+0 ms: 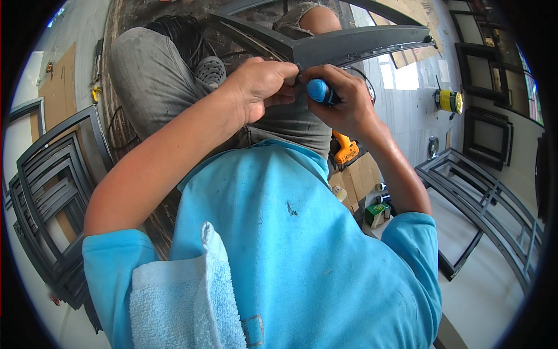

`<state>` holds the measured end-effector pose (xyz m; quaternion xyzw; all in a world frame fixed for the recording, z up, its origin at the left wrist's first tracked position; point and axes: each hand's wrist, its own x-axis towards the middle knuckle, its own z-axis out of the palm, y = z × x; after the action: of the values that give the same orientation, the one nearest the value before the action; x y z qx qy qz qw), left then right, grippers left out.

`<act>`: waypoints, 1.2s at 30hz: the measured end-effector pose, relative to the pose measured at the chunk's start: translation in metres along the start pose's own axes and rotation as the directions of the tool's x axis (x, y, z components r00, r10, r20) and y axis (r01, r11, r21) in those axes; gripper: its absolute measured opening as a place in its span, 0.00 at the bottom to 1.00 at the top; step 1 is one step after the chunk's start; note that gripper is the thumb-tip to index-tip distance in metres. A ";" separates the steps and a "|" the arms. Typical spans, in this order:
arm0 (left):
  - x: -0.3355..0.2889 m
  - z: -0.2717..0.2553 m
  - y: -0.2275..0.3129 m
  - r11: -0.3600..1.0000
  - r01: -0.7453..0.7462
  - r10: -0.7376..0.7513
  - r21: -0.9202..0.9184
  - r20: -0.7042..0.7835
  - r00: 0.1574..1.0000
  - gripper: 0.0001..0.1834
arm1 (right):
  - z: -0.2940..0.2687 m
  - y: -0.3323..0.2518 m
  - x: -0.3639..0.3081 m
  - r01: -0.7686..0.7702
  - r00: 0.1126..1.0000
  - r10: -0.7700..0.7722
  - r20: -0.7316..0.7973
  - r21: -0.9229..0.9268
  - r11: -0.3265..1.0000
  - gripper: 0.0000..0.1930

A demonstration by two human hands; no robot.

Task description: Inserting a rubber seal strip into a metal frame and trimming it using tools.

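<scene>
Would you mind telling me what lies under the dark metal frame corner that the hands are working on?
Under the frame corner sit both hands: the right hand grips a blue-handled tool, the left hand beside it. The tool's tip is covered.

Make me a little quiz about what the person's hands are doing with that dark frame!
1. True or false: the right hand grips a round blue plastic tool handle.
2. What does the left hand press against?
3. Which lies on the floor below the hands: A an orange power drill, B a red bucket?

Key:
1. True.
2. The dark grey metal frame corner.
3. A.
</scene>
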<state>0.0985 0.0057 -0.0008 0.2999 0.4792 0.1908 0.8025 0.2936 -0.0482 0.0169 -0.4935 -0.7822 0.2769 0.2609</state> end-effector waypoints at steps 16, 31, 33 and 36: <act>-0.001 -0.008 -0.004 0.994 0.047 -0.044 -0.094 0.027 0.999 0.11 | 0.010 -0.008 0.009 -0.080 0.987 0.087 0.133 -0.055 0.995 0.26; -0.016 -0.049 -0.004 0.997 -0.074 0.074 -0.007 0.181 0.981 0.06 | -0.009 0.020 -0.011 -0.109 0.989 0.108 -0.104 -0.003 0.994 0.24; -0.017 -0.052 -0.008 0.947 -0.267 0.241 0.181 0.155 0.958 0.07 | -0.008 0.021 -0.009 -0.079 0.989 0.076 -0.127 -0.018 0.997 0.24; -0.026 -0.042 -0.007 0.705 -0.544 0.533 0.455 0.167 0.830 0.08 | -0.005 0.025 -0.007 -0.053 0.987 0.048 -0.150 -0.032 0.998 0.24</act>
<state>0.0487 -0.0023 -0.0032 0.6196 0.3933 0.2870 0.6157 0.3154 -0.0447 0.0019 -0.5371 -0.7526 0.2314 0.3027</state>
